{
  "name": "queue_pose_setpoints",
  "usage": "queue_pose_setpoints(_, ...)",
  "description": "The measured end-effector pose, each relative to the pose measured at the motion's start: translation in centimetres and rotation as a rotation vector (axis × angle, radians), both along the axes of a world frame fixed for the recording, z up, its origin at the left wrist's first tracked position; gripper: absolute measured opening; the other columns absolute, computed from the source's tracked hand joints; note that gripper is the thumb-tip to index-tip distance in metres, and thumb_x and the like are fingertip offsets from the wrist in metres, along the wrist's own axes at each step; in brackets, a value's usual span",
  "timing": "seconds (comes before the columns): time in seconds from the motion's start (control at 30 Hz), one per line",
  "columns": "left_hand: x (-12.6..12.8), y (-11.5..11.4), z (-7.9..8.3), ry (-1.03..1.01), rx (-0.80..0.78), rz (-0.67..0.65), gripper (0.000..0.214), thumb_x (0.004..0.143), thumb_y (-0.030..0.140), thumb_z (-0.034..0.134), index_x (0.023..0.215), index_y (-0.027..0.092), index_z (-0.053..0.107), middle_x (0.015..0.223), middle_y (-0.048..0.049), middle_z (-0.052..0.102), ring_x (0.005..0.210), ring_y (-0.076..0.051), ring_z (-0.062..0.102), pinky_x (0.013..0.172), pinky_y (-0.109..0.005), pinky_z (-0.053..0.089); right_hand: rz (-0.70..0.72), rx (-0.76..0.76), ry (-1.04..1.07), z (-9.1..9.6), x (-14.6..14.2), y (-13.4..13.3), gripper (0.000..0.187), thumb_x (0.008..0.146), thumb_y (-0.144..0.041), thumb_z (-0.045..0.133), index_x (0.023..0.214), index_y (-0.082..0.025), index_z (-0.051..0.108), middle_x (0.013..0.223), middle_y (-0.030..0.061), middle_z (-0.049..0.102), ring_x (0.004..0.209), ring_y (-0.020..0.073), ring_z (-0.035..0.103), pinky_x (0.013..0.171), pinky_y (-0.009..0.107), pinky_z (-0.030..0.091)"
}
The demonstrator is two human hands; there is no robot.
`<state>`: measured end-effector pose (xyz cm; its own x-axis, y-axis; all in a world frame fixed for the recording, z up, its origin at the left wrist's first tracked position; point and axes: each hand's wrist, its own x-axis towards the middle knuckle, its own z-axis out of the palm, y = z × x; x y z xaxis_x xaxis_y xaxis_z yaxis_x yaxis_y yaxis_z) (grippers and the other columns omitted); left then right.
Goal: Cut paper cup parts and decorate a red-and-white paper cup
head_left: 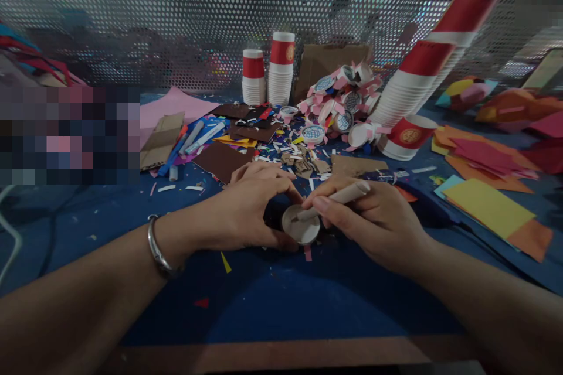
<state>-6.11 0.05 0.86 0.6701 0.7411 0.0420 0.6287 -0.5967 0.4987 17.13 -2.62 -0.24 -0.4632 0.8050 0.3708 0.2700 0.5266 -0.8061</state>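
Low over the blue table, my left hand curls its thumb and fingers around the edge of a small round white paper cup bottom. A pink paper tab sticks out beneath that piece. My right hand is closed on a light grey marker, held slanted like a pen. The marker's tip meets the inside of the cup bottom, near its left side. Any line drawn there is too faint to make out. Behind both hands lie paper scraps and a dark brown sheet.
A pile of cup bottoms with pink tabs and blue grids stands at the back. Red-and-white paper cups rise in upright stacks and a leaning stack. Markers lie left; coloured paper lies right. A perforated metal screen borders the table.
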Motion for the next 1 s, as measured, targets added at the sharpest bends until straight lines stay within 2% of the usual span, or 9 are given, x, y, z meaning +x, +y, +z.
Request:
queue_pose_setpoints(0.17, 0.16, -0.08, 0.38, 0.010, -0.013, 0.004, 0.055, 0.067, 0.057, 0.088, 0.111, 0.030, 0.071, 0.142, -0.0076, 0.059, 0.139, -0.040, 0.042, 0.115, -0.058, 0.034, 0.030, -0.070, 0.022, 0.10, 0.14, -0.10, 0.032, 0.102, -0.030, 0.059, 0.073, -0.021, 0.067, 0.083, 0.0031, 0.072, 0.063, 0.0124, 0.062, 0.054, 0.025, 0.049)
queue_pose_setpoints(0.3, 0.19, -0.10, 0.52, 0.017, -0.017, 0.006, 0.054, 0.067, 0.057, 0.088, 0.111, 0.030, 0.071, 0.141, -0.0070, 0.060, 0.137, -0.039, 0.044, 0.114, -0.058, 0.035, 0.023, -0.036, 0.019, 0.26, 0.29, -0.03, 0.032, 0.101, -0.025, 0.059, 0.069, -0.020, 0.066, 0.077, 0.0014, 0.069, 0.058, 0.0103, 0.058, 0.052, 0.024, 0.047)
queue_pose_setpoints(0.4, 0.19, -0.14, 0.53, 0.014, -0.019, 0.015, 0.054, 0.067, 0.056, 0.088, 0.113, 0.030, 0.072, 0.142, -0.0066, 0.059, 0.138, -0.039, 0.044, 0.116, -0.059, 0.032, 0.007, -0.005, 0.002, 0.33, 0.48, 0.10, 0.035, 0.099, -0.021, 0.059, 0.064, -0.020, 0.062, 0.079, 0.0013, 0.071, 0.061, 0.0102, 0.060, 0.055, 0.024, 0.048)
queue_pose_setpoints(0.6, 0.28, -0.19, 0.63, 0.020, -0.021, 0.014, 0.056, 0.067, 0.053, 0.089, 0.114, 0.028, 0.072, 0.138, -0.0079, 0.060, 0.136, -0.039, 0.045, 0.113, -0.055, 0.036, -0.044, 0.048, -0.001, 0.31, 0.62, 0.30, 0.040, 0.096, -0.017, 0.059, 0.057, -0.021, 0.056, 0.081, 0.0028, 0.073, 0.069, 0.0131, 0.066, 0.058, 0.025, 0.051)
queue_pose_setpoints(0.87, 0.30, -0.15, 0.82, 0.026, -0.037, 0.015, 0.055, 0.067, 0.051, 0.089, 0.114, 0.028, 0.072, 0.139, -0.0076, 0.061, 0.138, -0.039, 0.044, 0.115, -0.058, 0.032, -0.087, 0.207, -0.053, 0.11, 0.57, 0.28, 0.032, 0.097, -0.018, 0.058, 0.066, -0.020, 0.061, 0.080, 0.0034, 0.074, 0.064, 0.0133, 0.066, 0.055, 0.026, 0.048)
queue_pose_setpoints(1.0, 0.33, -0.09, 0.78, 0.023, -0.047, 0.018, 0.055, 0.065, 0.049, 0.090, 0.112, 0.028, 0.071, 0.135, -0.0073, 0.062, 0.135, -0.038, 0.046, 0.114, -0.058, 0.033, -0.105, 0.208, -0.067, -0.07, 0.34, 0.23, 0.023, 0.099, -0.021, 0.058, 0.079, -0.020, 0.068, 0.084, 0.0041, 0.076, 0.069, 0.0155, 0.069, 0.060, 0.028, 0.052)
